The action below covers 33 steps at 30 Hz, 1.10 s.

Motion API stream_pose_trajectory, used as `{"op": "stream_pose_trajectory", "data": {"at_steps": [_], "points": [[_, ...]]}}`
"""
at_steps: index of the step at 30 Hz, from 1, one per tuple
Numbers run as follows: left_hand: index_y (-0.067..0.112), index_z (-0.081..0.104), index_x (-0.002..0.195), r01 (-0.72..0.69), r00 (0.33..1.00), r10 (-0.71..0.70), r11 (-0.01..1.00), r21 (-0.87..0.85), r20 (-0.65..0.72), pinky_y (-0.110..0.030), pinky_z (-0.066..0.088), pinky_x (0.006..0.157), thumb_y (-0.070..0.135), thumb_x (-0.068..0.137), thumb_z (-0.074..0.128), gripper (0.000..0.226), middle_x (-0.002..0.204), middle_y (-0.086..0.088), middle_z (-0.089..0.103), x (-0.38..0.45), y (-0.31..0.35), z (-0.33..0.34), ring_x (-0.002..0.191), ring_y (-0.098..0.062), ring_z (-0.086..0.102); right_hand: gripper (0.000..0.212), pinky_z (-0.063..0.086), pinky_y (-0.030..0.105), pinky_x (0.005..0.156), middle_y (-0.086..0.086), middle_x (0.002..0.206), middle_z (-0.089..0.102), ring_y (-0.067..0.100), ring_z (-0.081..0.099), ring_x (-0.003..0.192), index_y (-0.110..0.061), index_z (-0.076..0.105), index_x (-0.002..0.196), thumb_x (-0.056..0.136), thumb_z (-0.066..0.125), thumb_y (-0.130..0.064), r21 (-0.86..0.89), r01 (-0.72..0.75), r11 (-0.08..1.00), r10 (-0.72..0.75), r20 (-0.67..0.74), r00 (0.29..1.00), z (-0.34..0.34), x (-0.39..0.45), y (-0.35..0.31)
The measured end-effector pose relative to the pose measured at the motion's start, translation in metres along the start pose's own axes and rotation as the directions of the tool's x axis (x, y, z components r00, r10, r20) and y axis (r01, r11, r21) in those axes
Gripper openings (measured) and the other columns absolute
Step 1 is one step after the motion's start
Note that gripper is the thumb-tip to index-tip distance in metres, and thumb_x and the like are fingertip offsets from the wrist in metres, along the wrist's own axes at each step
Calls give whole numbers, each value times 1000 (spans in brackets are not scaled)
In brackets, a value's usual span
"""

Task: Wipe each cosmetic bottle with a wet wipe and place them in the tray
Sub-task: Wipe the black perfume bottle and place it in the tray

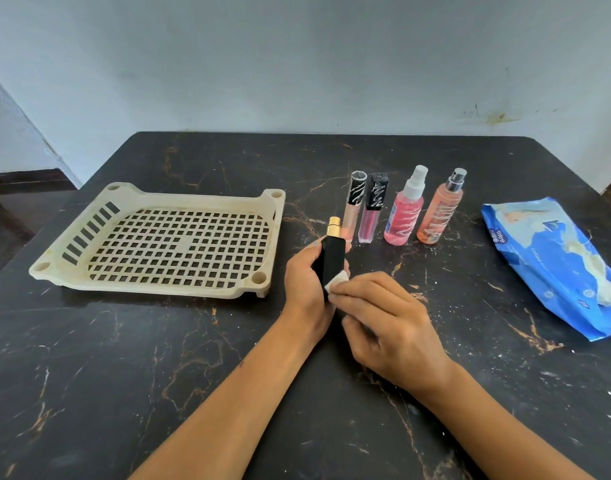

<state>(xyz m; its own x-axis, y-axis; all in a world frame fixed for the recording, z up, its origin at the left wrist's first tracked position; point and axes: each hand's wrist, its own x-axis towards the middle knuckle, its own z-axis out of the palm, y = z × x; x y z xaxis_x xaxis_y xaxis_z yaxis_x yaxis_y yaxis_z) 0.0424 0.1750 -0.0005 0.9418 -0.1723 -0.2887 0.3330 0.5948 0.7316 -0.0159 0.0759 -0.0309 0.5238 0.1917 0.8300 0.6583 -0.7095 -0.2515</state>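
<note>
Your left hand (306,282) grips the black bottle (330,263) upright; your right hand (383,323) pinches the wet wipe (336,281) against it.

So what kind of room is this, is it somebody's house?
Probably a room in a home, though I can't be sure. There's a dark marble-look table against a plain painted wall, with a cream plastic tray and a blue pack of wet wipes on it.
</note>
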Motion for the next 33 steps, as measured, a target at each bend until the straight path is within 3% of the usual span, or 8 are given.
{"op": "stream_pose_trajectory", "data": {"at_steps": [4,9,13,20,24,26,30,33], "points": [[4,57,80,-2,1000,2,1000,-4,-10,-22,38,52,19,93,36,29,64,-6,48,0,0,0,54,-12,45,24,51,23,90,12,98,72,26,65,89,7,74,94,92,51,0,-45,-79,996,77,-53,996,1,2,2],[3,60,78,43,998,-43,999,-4,-39,-19,39,47,19,93,37,31,66,-8,52,-2,3,0,48,-12,46,16,55,28,85,11,95,73,26,65,87,6,75,89,86,59,4,-87,174,981,-167,90,982,-2,2,-3],[3,61,80,57,998,-59,997,-57,-29,-19,40,46,18,93,37,31,68,-8,55,-4,5,0,50,-12,46,12,56,28,79,10,89,73,26,67,81,5,75,82,83,63,5,-137,212,968,-200,95,975,-6,3,0],[1,62,84,73,997,-71,994,-81,30,-22,44,63,17,93,38,30,71,-8,59,-4,3,0,63,-15,53,24,51,24,93,15,101,71,26,63,93,8,73,98,94,50,0,-93,-57,994,53,-48,997,-1,4,5],[2,56,95,59,998,-57,996,-69,35,-22,45,55,17,93,38,24,73,-10,63,-4,2,-2,59,-14,52,21,52,25,88,14,98,72,28,66,87,7,74,91,88,54,3,-11,-5,1000,5,-14,1000,-2,1,1],[1,54,98,61,998,-59,995,-73,34,-22,48,53,17,94,36,24,71,-10,64,-2,2,-2,58,-15,56,22,51,23,90,14,99,72,25,66,90,7,74,93,88,54,2,14,-60,998,61,-52,997,-1,2,3],[3,60,87,44,994,-41,999,-23,103,-21,50,56,26,94,39,32,70,-6,64,-5,1,0,63,-14,60,28,49,23,99,16,113,68,20,63,107,7,70,109,92,53,-7,-6,-239,971,237,-98,967,4,6,7],[2,62,80,36,992,-36,999,6,121,-22,54,63,27,93,42,34,70,-6,64,-8,2,1,66,-15,63,27,48,21,100,15,110,69,18,64,106,6,72,106,94,51,-7,28,-196,980,198,-97,975,3,5,4]]}}
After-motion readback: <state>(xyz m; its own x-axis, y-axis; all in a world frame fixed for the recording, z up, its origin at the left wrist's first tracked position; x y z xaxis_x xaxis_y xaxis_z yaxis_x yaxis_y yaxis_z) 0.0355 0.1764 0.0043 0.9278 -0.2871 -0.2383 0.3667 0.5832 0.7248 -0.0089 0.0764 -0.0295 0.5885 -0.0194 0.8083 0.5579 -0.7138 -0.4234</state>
